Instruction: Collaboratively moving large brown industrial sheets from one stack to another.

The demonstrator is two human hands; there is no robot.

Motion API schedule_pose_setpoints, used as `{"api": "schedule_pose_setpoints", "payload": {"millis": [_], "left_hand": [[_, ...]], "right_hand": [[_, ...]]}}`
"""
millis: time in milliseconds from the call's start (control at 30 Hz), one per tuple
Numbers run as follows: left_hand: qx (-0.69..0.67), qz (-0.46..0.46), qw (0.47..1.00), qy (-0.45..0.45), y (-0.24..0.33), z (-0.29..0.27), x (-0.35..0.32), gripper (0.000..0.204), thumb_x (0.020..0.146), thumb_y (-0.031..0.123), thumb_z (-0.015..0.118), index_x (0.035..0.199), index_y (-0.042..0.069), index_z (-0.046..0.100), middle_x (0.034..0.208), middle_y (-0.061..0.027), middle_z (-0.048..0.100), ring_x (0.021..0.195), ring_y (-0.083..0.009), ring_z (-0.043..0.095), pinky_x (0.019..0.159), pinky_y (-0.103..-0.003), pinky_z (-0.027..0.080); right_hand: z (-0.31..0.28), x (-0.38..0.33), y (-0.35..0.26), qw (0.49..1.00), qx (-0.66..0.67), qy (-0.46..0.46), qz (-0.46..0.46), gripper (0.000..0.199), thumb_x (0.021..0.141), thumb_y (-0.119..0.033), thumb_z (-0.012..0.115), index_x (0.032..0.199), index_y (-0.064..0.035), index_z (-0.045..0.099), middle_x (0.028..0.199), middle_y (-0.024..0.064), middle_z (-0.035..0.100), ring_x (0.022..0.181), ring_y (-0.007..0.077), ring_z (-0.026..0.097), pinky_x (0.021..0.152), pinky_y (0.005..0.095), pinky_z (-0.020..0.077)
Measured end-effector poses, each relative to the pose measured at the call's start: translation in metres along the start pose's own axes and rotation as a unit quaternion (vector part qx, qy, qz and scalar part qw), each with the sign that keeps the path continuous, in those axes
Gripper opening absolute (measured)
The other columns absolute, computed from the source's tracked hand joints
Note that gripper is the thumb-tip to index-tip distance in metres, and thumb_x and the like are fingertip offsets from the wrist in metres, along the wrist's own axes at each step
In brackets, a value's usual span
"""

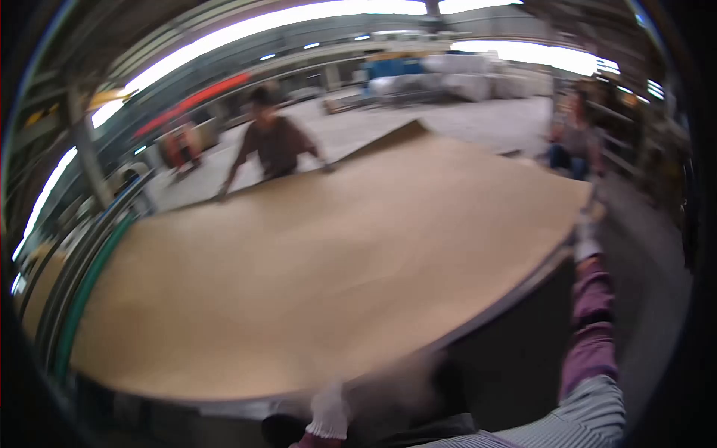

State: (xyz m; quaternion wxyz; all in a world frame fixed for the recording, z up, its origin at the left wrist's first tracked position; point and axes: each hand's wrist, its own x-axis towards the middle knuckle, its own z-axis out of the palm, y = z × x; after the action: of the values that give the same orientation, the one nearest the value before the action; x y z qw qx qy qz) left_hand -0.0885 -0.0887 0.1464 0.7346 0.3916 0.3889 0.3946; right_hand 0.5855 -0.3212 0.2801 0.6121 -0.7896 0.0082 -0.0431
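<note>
A large sheet of brown paper or board [328, 261] spreads across most of the view. My right arm, in a purple and striped sleeve, reaches far out along the sheet's right side. At its end my right hand [587, 233], in a white glove, is at the sheet's right edge near the far corner; blur hides its fingers. My left hand [328, 411], also gloved in white, is low in the middle beside the near edge. Motion smears its fingers, so whether it grips the edge is unclear.
Across the sheet a person in dark clothes [275, 143] has both hands at its far edge. Another person [573, 138] is by the far right corner. A green-edged metal frame or roller [86, 291] runs along the left. White wrapped bundles [470, 78] lie behind.
</note>
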Motion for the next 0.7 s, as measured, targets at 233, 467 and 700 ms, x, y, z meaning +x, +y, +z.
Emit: {"api": "schedule_pose_setpoints", "payload": {"millis": [233,467,700], "left_hand": [[-0.015,-0.079,0.996,0.049,0.021,0.108,-0.002,0.025,0.091,0.014,0.045,0.102,-0.006,0.055,0.101,-0.014,0.06,0.083,-0.0253,0.06,0.08,-0.037,0.055],[-0.238,-0.102,0.965,0.034,0.053,0.011,0.007,0.055,0.093,0.039,0.045,0.131,-0.001,0.039,0.118,-0.0167,0.056,0.104,-0.0317,0.057,0.09,-0.042,0.05],[-0.111,0.108,0.916,0.371,0.137,-0.195,0.01,0.043,0.082,0.033,0.058,0.115,0.004,0.052,0.107,-0.0097,0.058,0.093,-0.0259,0.06,0.077,-0.041,0.052]], "right_hand": [[0.099,-0.392,0.008,0.765,0.295,-0.465,0.333,0.037,0.095,-0.025,0.048,0.125,-0.0037,0.049,0.112,0.0076,0.058,0.109,0.0166,0.054,0.095,0.0274,0.044],[0.151,-0.356,0.086,0.921,0.031,-0.319,0.223,0.024,0.079,-0.019,0.051,0.086,0.001,0.062,0.08,0.0173,0.063,0.073,0.0298,0.063,0.064,0.0391,0.0511],[0.174,-0.324,0.104,0.911,0.103,-0.364,0.167,0.006,0.076,-0.009,0.056,0.077,-0.0045,0.059,0.071,0.0091,0.057,0.063,0.0218,0.058,0.05,0.0382,0.0457]]}}
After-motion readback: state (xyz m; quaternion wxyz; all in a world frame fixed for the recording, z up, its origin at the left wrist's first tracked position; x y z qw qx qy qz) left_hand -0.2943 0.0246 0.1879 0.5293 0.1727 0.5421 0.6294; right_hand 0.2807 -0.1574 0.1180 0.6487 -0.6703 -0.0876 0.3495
